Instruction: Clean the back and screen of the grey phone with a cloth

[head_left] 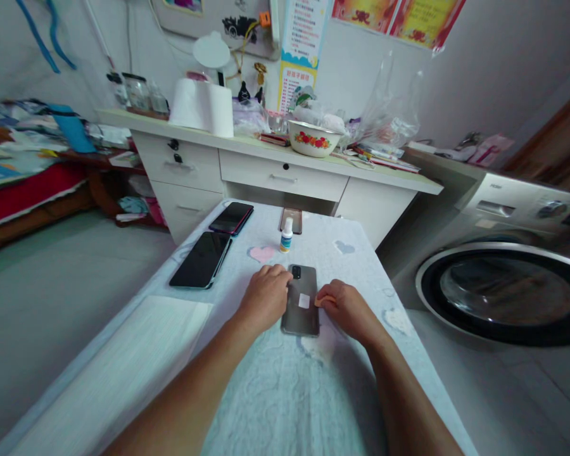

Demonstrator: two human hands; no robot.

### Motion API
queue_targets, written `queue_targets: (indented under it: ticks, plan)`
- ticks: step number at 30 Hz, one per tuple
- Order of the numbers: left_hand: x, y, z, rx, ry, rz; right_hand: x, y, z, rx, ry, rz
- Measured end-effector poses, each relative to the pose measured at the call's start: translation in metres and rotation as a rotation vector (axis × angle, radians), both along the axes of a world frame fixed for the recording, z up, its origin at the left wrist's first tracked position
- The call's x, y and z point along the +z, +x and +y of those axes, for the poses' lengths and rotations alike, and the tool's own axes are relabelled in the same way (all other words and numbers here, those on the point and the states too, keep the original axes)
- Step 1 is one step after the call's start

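A grey phone [301,310] lies back-up on the cloth-covered table [275,386], a small white sticker at its middle. My left hand [265,297] rests on the phone's left edge with fingers curled, holding it down. My right hand [344,308] sits at the phone's right edge, fingers pinched on a small orange piece I cannot make out [323,300]. A small white bottle [286,235] with a blue label stands just beyond the phone.
Two dark phones [202,259] [231,218] lie face-up at the table's left, a third small one [291,220] at the far edge. A white mat [123,367] covers the near left. A cluttered desk [275,171] stands behind; a washing machine [508,278] is at the right.
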State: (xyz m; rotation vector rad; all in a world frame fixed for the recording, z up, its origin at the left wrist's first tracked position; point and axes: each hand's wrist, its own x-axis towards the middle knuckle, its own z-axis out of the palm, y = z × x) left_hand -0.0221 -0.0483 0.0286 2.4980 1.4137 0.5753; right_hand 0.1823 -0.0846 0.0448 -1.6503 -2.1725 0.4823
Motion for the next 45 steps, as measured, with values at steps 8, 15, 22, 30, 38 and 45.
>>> queue_targets:
  ticks: [8, 15, 22, 30, 38, 45]
  plan:
    - [0.000, 0.004, -0.008, 0.015, -0.053, -0.037, -0.004, 0.001, 0.003, -0.177, -0.032, 0.155]
    - [0.000, 0.007, -0.013, 0.017, -0.043, -0.034, -0.009, -0.006, 0.002, -0.262, -0.090, 0.230]
    - [-0.003, 0.008, -0.015, 0.045, -0.014, -0.013, -0.010, -0.009, 0.000, -0.337, -0.146, 0.295]
    - [-0.002, 0.010, -0.017, 0.094, -0.068, -0.052, -0.013, -0.013, -0.001, -0.394, -0.319, 0.759]
    - [-0.002, 0.011, -0.015, 0.140, -0.104, -0.080, -0.003, -0.014, -0.002, -0.457, -0.381, 0.991]
    - [0.005, 0.010, -0.019, 0.181, -0.133, -0.123, 0.007, -0.018, -0.006, -0.383, -0.354, 1.137]
